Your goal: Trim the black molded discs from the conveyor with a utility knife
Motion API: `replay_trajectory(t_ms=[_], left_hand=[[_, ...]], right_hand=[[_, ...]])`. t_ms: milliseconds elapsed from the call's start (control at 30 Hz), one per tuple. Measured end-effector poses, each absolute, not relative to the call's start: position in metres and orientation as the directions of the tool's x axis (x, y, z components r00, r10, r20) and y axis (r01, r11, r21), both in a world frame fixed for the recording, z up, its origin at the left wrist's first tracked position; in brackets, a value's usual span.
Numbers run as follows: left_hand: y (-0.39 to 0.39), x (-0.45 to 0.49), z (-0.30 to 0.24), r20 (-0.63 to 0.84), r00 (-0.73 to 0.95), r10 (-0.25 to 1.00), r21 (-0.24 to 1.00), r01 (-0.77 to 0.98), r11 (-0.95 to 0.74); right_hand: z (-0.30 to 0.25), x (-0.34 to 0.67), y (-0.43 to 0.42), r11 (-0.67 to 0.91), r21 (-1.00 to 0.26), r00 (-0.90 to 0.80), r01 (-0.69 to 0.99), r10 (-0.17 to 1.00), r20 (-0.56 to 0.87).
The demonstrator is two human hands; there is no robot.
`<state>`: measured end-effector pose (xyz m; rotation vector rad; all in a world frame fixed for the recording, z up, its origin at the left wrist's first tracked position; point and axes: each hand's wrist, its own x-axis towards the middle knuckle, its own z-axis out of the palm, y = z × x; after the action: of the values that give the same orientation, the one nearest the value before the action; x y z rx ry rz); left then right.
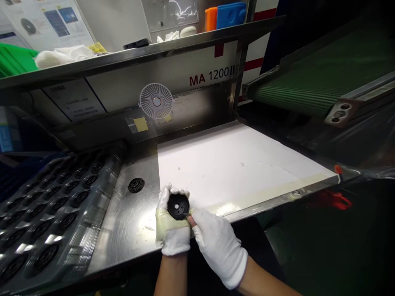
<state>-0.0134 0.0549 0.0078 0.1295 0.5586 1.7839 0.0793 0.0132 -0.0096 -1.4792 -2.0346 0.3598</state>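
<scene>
A round black plastic part (pixel 182 207) with a hole through its middle rests in the palm of my left hand (pixel 173 228). That hand wears a white glove with a yellowish layer over the palm, and its fingers curl round the part. My right hand (pixel 217 240), also in a white glove, pinches at the part's lower right edge with bare fingertips showing. Something thin seems to stick out of the pinch, too small to name. Another black round part (pixel 136 185) lies on the metal table (pixel 123 230) to the left.
On the left, a clear plastic tray (pixel 89 222) carries rows of black round parts. A white sheet (pixel 234 164) is taped on the table. Behind are a small fan (pixel 156 101) and a metal shelf (pixel 173 46). A green conveyor belt (pixel 302 88) runs at right.
</scene>
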Motion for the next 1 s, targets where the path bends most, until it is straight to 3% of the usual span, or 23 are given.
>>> replay_trajectory(t_ms=[100,200,267,433,600,667,800,1000], left_hand=[[0.05,-0.015,0.008,-0.165,-0.334,0.928,0.525,-0.827,-0.204],[0.044,-0.023,0.009,-0.231,-0.137,0.963,0.525,-0.851,0.005],[0.043,-0.026,0.009,-0.251,-0.081,0.965,0.497,-0.866,0.057],[0.05,-0.022,0.004,-0.279,-0.24,0.93,0.525,-0.849,-0.061],[0.053,-0.016,0.003,-0.213,-0.39,0.896,0.565,-0.797,-0.213],[0.05,-0.018,0.006,-0.187,-0.362,0.913,0.595,-0.782,-0.188],[0.045,-0.026,0.009,-0.232,-0.091,0.968,0.531,-0.846,0.048],[0.052,-0.017,0.004,-0.224,-0.302,0.927,0.517,-0.843,-0.149]], right_hand=[[-0.008,0.079,0.013,0.361,-0.533,-0.232,0.765,0.927,0.296],[-0.008,0.084,0.017,0.383,-0.549,-0.249,0.742,0.919,0.305],[-0.009,0.087,0.02,0.378,-0.565,-0.235,0.734,0.921,0.312],[-0.013,0.083,0.015,0.344,-0.563,-0.201,0.751,0.932,0.302],[-0.011,0.074,0.008,0.351,-0.551,-0.235,0.757,0.933,0.271],[-0.01,0.074,0.009,0.362,-0.551,-0.246,0.752,0.93,0.275],[-0.011,0.081,0.014,0.358,-0.565,-0.222,0.743,0.929,0.296],[-0.015,0.082,0.013,0.325,-0.598,-0.189,0.733,0.941,0.279]])
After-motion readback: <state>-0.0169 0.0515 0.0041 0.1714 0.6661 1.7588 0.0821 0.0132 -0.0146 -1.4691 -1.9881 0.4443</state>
